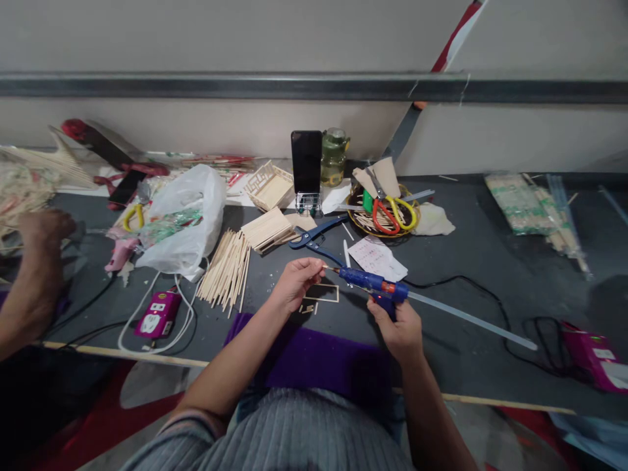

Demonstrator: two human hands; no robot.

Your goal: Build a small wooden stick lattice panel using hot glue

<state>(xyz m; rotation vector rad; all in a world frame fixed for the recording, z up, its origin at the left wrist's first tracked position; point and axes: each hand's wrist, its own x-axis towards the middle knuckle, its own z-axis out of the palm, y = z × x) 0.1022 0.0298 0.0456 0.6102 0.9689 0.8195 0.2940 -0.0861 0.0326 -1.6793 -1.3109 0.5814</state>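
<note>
At a dark bench (466, 242), pale wall (196, 39) across the top of the picture. Gripping the blue glue gun (363, 280) just right of centre in the right hand (400, 327), pinching what looks like a tiny stick (324, 266) by the nozzle (335, 269) in the left hand (298, 281). Can't tell if touching. Probably best to dab sparingly, keep skin off the hot tip, and avoid dripping on the little wooden rectangle (338, 294) below.

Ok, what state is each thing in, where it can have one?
Glue gun: held, red light lit
Glue stick: loaded, sticking out behind
Phone: upright, screen dark
Blue cutter: handles apart
Small wooden frame: lying flat
Loose sticks: fanned out
Plastic bag: crumpled
Jar: upright
Written note: creased
</note>
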